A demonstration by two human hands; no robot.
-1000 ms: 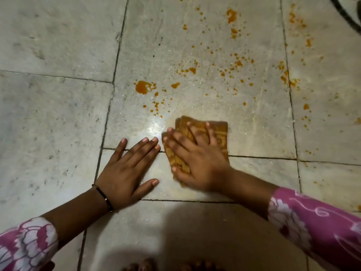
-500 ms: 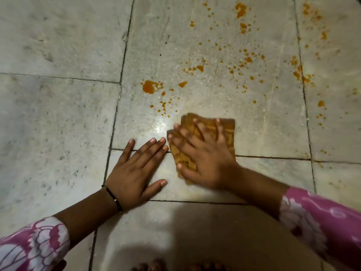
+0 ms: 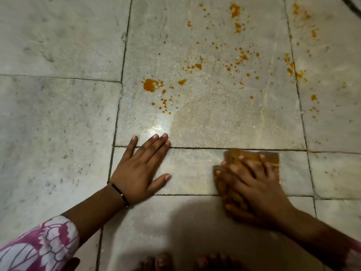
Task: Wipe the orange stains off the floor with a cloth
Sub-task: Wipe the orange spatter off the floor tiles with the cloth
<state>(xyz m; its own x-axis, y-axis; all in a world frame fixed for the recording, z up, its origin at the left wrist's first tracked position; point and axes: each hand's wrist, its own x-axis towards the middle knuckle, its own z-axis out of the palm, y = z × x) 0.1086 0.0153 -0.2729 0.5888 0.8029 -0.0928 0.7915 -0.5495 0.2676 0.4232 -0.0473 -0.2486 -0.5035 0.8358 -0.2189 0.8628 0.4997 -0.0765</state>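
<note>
Folded cloth (image 3: 252, 163), orange-brown and stained, lies flat under the right hand (image 3: 254, 192), fingers spread and pressing, not curled round it. Left hand (image 3: 140, 171) flat on the floor (image 3: 58, 114), holding nothing. Since a second ago the cloth slid right and nearer, leaving a faint damp smear. Orange stains (image 3: 150, 85) sit beyond, well apart. Pale speckled stone tiles, dark grout lines.

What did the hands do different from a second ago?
The right hand slid the cloth to the right and back toward the person, away from the left hand, fingers pressed flat on top. A pale damp smear shows where it passed. The left hand stayed flat on the floor; the orange stains farther out remain.
</note>
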